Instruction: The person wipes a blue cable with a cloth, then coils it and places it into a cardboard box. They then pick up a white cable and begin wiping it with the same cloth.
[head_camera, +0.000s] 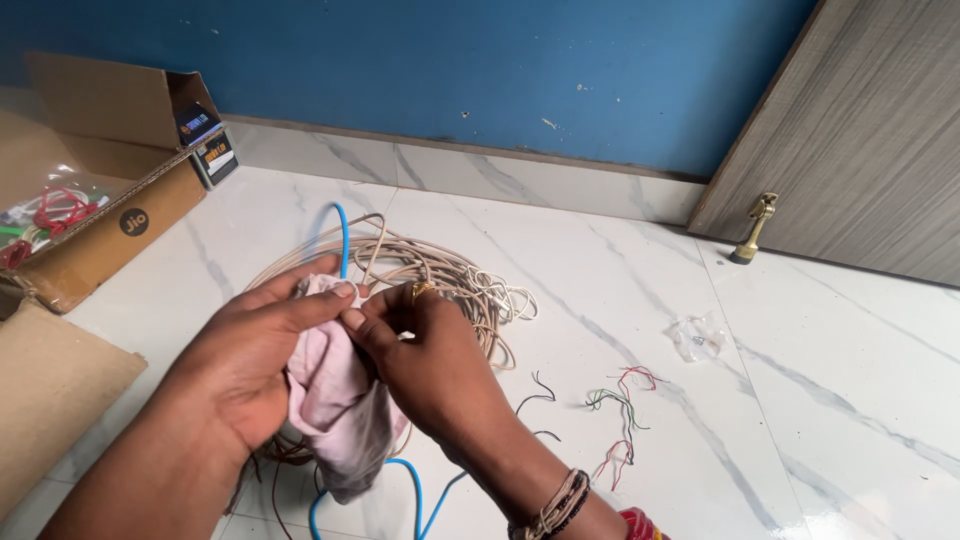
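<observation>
Your left hand (250, 355) and right hand (425, 350) meet over the white marble floor (620, 290), and between them sits a crumpled pink cloth (335, 400). The blue cable (342, 235) rises out of the cloth just above your fingertips, curving up and over; lower down it comes out below the cloth and loops along the floor near your wrists. Your left grip is pressed together, thumb and forefinger pinching the top of the cloth where the cable passes through it, while the rest of the cloth hangs against your left palm. Your right grip is also closed, fingertips nipping the same spot from the other side (there is a gold ring on one finger). Whether the fingers touch the cable itself or only the cloth cannot be told.

Just behind your hands lies a coil of beige cable (450, 275) on the floor. To the right, well apart, lie thin coloured wire scraps (620, 400) and a small clear plastic bag (697, 337).

At the upper left an open cardboard box (120, 215) holds clear bags with red and green wires (55, 210).
</observation>
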